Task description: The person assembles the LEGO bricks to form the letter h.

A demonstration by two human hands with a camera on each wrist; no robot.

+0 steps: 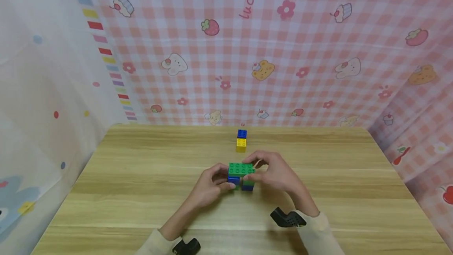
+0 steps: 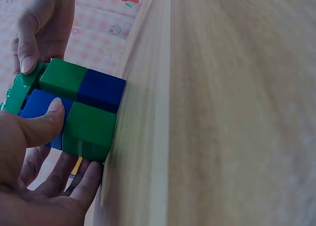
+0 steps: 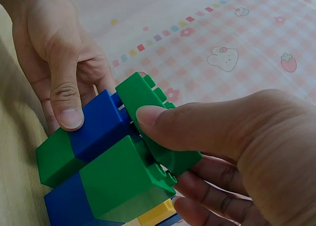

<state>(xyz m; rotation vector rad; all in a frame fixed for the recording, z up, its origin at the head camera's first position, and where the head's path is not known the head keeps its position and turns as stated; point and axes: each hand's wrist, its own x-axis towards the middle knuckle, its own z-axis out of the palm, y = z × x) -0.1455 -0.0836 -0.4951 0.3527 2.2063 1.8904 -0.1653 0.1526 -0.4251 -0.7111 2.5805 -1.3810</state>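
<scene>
Two short stacks of toy building bricks stand side by side on the table. In the left stack a blue brick (image 3: 98,118) sits on a green brick (image 2: 91,132); in the right one a green brick (image 3: 118,179) tops a blue brick (image 2: 101,90). Across their tops lies a long green brick (image 1: 240,169), slightly tilted, with gaps and studs showing beneath it. My right hand (image 1: 277,170) pinches this long brick between thumb and fingers. My left hand (image 1: 209,186) grips the left stack, its thumb on the blue brick.
Beyond the hands, a yellow brick (image 1: 241,145) and a blue brick (image 1: 242,133) stand together on the wooden table (image 1: 159,148). A pink checked cloth (image 1: 226,50) hangs behind the table's far edge.
</scene>
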